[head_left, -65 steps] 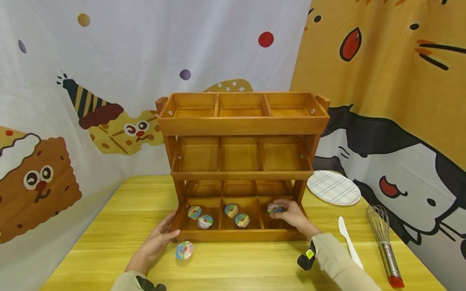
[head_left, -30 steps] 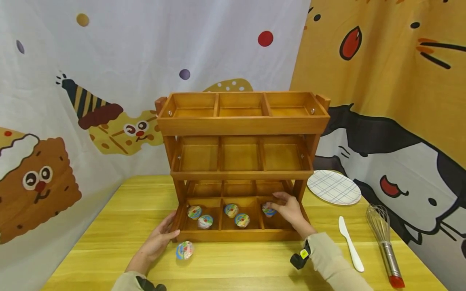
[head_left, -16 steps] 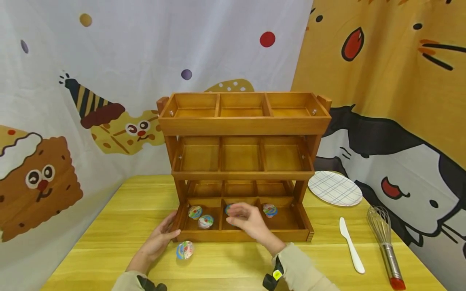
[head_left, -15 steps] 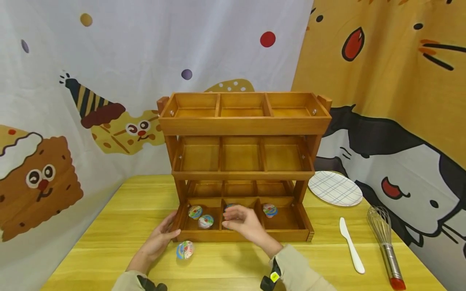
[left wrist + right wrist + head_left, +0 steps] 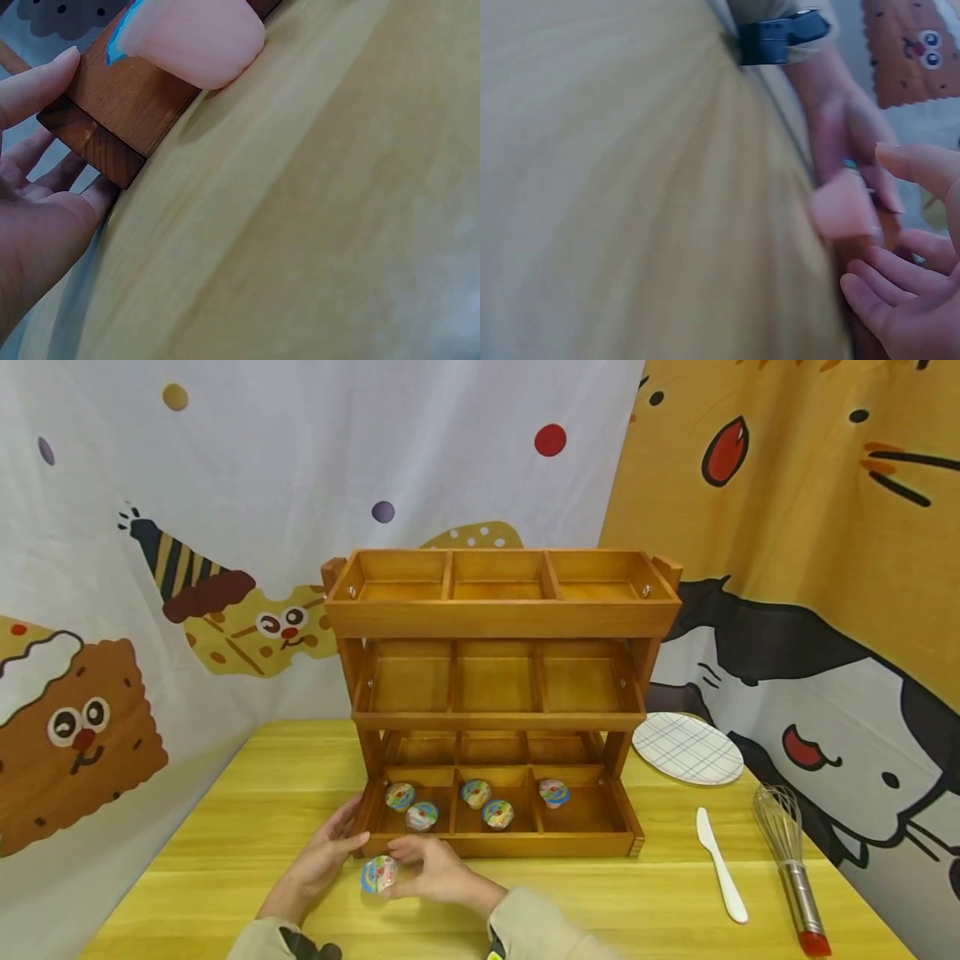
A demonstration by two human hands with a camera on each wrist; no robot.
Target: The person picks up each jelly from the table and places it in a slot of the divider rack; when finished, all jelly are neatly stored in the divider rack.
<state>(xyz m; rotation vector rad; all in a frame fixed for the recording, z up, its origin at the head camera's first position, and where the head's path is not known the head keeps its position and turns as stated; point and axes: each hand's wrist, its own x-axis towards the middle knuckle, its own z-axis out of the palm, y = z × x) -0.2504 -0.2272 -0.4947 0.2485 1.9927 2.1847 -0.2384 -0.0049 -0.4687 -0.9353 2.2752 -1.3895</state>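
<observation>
A three-tier wooden rack (image 5: 502, 620) stands on the table, each tier divided into compartments. My left hand (image 5: 318, 860) holds its lower left front corner, the thumb on the front face and the fingers along the side. In front of that corner lies a pink jelly cup (image 5: 378, 875) with a printed lid, tilted on the table. My right hand (image 5: 442, 875) is beside this cup, thumb and fingers spread; the right wrist view shows a gap between thumb and cup (image 5: 844, 206). Bottom-tier jelly cups: two left, two in the middle (image 5: 497, 814), one right (image 5: 553, 792).
Right of the rack lie a white checked plate (image 5: 688, 748), a white plastic knife (image 5: 722, 867) and a whisk (image 5: 793, 868) with a red handle end. A printed curtain (image 5: 465, 452) hangs behind the wooden table (image 5: 600, 910).
My right hand released a jelly cup in the bottom right compartment, then moved left and forward of the rack to the loose cup. The left hand stays at the corner.
</observation>
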